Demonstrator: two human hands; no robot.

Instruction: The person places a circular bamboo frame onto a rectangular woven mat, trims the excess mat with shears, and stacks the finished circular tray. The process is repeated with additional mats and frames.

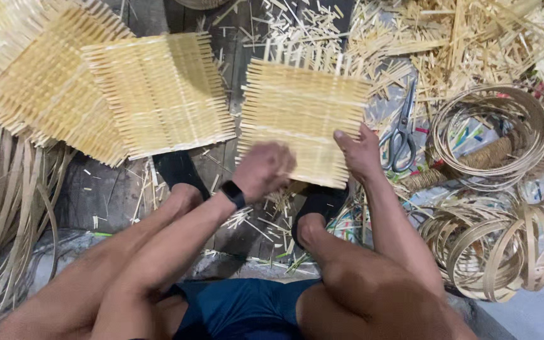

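Bamboo mat (300, 119) gripped at its near edge by left hand (262, 169) and right hand (361, 153).

A single view is given, taken from a camera worn on the head; it is aimed steeply down over the knees at the floor; the woven bamboo mat (300, 119) is seen close, near centre; no second view is supplied for overlap.
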